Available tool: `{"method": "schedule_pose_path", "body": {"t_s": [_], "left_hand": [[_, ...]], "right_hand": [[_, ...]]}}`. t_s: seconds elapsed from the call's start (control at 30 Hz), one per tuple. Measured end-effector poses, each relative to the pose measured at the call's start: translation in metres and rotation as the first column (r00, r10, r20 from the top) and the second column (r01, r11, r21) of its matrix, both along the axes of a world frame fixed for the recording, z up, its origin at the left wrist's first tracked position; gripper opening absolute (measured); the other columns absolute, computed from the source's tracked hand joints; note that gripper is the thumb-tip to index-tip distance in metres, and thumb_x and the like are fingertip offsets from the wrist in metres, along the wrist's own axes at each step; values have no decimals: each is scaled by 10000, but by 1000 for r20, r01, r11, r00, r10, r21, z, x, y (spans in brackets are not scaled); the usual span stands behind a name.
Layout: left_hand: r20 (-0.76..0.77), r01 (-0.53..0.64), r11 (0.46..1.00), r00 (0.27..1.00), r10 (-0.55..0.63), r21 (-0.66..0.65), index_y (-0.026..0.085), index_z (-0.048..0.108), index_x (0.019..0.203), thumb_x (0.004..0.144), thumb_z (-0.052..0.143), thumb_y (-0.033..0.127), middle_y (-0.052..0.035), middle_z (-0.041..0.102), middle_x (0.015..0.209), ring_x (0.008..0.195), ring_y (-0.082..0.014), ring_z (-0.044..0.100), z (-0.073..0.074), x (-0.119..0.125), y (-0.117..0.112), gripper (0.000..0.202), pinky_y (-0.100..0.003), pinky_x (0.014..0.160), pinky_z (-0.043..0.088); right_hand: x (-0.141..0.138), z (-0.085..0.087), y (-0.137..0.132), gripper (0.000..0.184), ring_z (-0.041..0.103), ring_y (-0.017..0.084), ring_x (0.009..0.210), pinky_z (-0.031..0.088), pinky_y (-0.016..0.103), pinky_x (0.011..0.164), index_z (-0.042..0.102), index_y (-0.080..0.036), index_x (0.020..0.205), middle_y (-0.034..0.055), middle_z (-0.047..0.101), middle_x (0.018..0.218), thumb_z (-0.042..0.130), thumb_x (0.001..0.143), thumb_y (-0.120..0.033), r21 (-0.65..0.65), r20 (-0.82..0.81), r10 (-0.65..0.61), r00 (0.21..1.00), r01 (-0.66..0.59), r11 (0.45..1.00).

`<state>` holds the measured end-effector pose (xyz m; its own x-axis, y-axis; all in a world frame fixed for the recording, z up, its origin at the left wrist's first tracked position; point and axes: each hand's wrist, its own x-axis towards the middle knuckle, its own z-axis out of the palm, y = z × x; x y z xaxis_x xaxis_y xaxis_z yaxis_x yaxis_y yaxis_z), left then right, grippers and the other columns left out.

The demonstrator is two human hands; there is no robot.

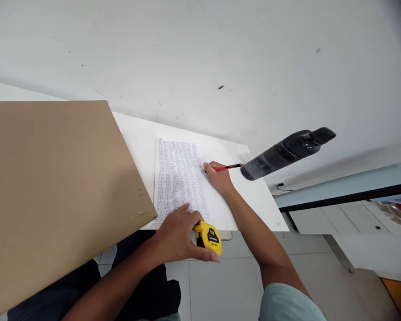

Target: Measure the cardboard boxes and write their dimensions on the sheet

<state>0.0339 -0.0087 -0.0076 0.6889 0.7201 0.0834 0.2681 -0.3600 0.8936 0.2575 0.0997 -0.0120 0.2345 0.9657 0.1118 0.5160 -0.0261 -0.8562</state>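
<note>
My right hand [219, 177] is closed round a red and black pen [226, 167], its tip end by the right margin of a sheet of paper [180, 178] filled with dense columns of blue handwriting. At the table's front edge, my left hand [180, 234] grips a yellow and black tape measure [209, 237] between thumb and fingers. One finger of that hand lies over the bottom of the sheet. The tape measure hangs just past the edge, and no pulled-out blade shows.
A large brown cardboard box [60, 187] covers the left of the white table [254, 209] and juts over its front edge. A dark bottle [280, 154] stands on the right beside the pen. Behind runs a scuffed white wall [187, 58].
</note>
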Motion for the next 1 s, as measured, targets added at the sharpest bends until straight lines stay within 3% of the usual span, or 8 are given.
{"method": "schedule_pose_path", "body": {"t_s": [0.2,0.57,1.0], "left_hand": [[37,6,1000,999,-5,-27,240,506,776,587,786,794,47,618,753,746,-193,640,0,1,0,649,-553,1239,317],[57,11,998,998,-7,-64,241,503,772,569,804,792,48,612,762,788,-202,639,-2,1,0,660,-532,1248,297],[37,-2,1000,999,2,-5,249,541,800,582,794,794,41,625,753,761,-209,633,-2,1,-1,640,-550,1219,351]], "right_hand": [[-1,2,-1,340,391,137,555,350,311,580,647,-207,622,-43,450,532,632,826,-479,-7,4,-14,1000,14,1000],[3,-1,-1,326,366,127,530,309,296,544,660,-201,645,-50,429,515,623,841,-459,-18,3,-7,1000,7,1000],[3,-1,-3,326,376,133,543,316,305,552,624,-211,607,-40,448,532,606,857,-419,26,15,-37,999,37,999]]}}
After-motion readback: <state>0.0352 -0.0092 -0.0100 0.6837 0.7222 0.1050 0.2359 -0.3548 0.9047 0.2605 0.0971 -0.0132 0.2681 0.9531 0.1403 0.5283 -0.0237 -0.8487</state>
